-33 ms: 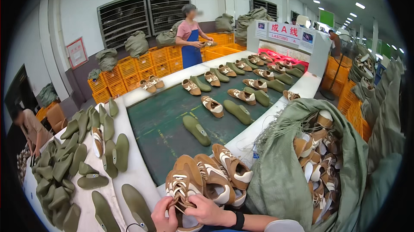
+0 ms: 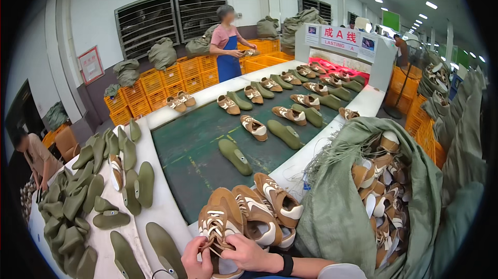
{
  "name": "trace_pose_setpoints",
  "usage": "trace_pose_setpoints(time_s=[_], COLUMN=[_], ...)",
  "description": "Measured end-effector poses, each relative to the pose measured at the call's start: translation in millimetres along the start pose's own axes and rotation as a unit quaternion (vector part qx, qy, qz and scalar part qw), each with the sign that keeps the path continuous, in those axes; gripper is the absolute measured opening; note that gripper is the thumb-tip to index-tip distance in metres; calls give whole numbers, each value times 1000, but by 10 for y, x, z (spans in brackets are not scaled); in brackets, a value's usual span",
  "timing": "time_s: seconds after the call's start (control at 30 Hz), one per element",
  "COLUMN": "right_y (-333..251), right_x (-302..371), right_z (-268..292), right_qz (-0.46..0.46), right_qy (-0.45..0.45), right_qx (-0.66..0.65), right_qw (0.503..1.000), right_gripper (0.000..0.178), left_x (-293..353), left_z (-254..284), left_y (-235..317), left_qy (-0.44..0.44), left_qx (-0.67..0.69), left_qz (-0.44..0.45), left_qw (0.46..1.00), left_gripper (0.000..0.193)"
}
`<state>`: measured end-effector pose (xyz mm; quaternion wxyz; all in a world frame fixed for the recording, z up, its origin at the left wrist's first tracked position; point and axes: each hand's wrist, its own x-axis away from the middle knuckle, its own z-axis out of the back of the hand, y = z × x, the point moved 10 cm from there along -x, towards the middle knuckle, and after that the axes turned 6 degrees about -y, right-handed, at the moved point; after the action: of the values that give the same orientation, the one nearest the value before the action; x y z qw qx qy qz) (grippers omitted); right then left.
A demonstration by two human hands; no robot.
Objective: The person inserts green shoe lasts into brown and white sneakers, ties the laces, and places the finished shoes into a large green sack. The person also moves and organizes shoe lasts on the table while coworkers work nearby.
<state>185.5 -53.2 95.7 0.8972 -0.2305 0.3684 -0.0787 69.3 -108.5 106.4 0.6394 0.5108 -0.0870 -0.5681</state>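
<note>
At the near edge, a brown and white sneaker (image 2: 224, 207) stands with its toe away from me. My left hand (image 2: 198, 261) is closed in a pinch on its pale shoelace (image 2: 211, 247), at the top of the lacing. My right hand (image 2: 251, 254) pinches the lace from the other side, with a dark band on the wrist. The two hands are close together over the tongue, and part of the shoe's opening is hidden by the fingers. Right beside it lean more upper shoes, among them a brown sneaker (image 2: 280, 201).
A green belt (image 2: 181, 144) carries sneakers and olive shoe lasts (image 2: 234, 156). More lasts (image 2: 78, 196) pile on the white table at left. A green sack (image 2: 332, 201) full of shoes stands at right. Across the belt a person in a blue apron (image 2: 228, 66) holds a shoe before orange crates (image 2: 154, 83).
</note>
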Motion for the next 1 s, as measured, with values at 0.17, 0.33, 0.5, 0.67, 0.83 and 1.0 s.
trace_pose_setpoints(time_s=[0.17,0.33,0.5,0.67,0.83,1.0], right_y=[51,104,104,95,102,110], right_x=[63,109,113,113,118,130], right_z=[-60,-96,-105,-115,-164,-183], right_qz=[-30,-40,-39,-39,-34,-33], right_qy=[7,11,-1,-3,-8,-8], right_qx=[-14,-21,-21,-24,-17,-16], right_qw=[999,999,999,999,999,999], right_gripper=[18,18,18,17,14,13], left_x=[5,26,36,44,54,58], left_z=[-90,-143,-114,-112,-126,-123], left_y=[150,107,114,105,100,99], left_qy=[-43,-67,-50,-51,-56,-58], left_qx=[-24,-39,-48,-45,-47,-50], left_qz=[-53,-21,-33,-33,-32,-34], left_qw=[997,997,997,997,997,996], left_gripper=[19,23,26,27,26,26])
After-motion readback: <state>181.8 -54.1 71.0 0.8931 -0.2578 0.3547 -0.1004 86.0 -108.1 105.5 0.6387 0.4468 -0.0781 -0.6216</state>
